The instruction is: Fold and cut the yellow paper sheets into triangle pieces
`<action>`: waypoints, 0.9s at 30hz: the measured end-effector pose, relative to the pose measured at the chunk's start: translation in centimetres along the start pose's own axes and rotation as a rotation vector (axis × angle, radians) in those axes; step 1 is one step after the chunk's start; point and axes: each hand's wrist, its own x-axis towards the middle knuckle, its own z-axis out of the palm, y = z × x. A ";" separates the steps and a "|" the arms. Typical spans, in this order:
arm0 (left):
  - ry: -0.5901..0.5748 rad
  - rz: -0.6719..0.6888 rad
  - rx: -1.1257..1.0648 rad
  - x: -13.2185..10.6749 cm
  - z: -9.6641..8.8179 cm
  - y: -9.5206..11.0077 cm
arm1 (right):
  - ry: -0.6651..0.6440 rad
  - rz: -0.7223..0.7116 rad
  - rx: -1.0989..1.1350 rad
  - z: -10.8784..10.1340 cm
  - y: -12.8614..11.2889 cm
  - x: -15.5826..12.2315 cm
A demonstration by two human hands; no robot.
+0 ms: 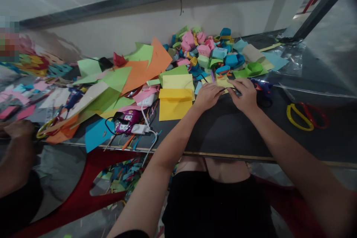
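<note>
I have a small yellow paper right in front of me, at the tips of my two hands, with a bit of it poking out past them. My right hand is on its right side, and the thumb and pointing finger pinch its edge. My left hand is on its near left side with the fingers bunched together, but I can't tell how tight they grip. The two hands are close together, just above the counter.

A thin purple strip sticks up just behind the small yellow paper. Past that is a big pile of little paper boxes, pink, blue and green. A brown paper tube lies at the pile's right side.

Just beside my right hand is a blue glue gun, and farther right are scissors with one yellow handle and one red. On my left is a folded yellow sheet, then a purple power strip with white plugs. Orange paper and green paper lie behind. Far left, another person's hand rests near the counter's edge.
</note>
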 end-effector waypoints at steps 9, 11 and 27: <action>0.025 0.033 0.008 -0.1 0.3 0.8 | -0.037 -0.145 0.093 -0.2 0.5 0.0; 0.044 0.020 -0.028 0.0 0.3 1.0 | 0.013 -0.114 0.153 0.0 0.2 -0.1; 0.191 -0.209 -0.557 0.5 1.6 2.1 | 0.255 0.104 0.351 1.6 -1.2 -0.4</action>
